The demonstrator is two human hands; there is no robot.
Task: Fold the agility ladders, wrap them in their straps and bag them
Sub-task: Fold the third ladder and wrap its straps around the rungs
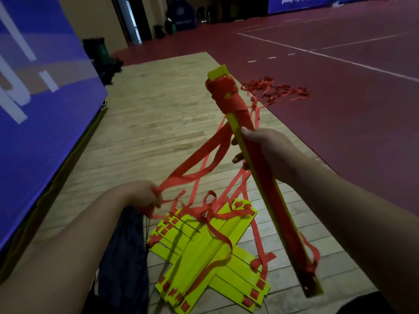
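Our right hand (269, 152) fingers clamp one flat yellow plastic rung bundle (281, 218) | left hand (141, 194) fingers pinch red webbing strap (192, 159) | two crossed rung stacks (204, 257), lower centre

The pile of rungs (204, 257) lies on the floor (158, 123); the bag (123, 252) lies just left of it; the bundle (260, 168), in the right hand (265, 148), is above its right side; a strap (197, 152), in the left hand (142, 196), is above its left edge.

**Ladder bundle, top end wrapped**

Right hand (260, 150) grips the folded ladder bundle (280, 211) mid-length, tilted, its top end bound in red strap (199, 152). Left hand (145, 196) pinches the strap's free run, stretched taut. Two crossed stacks of yellow rungs (204, 248) lie on the wood floor (158, 109), with a dark bag (123, 257) beside them.
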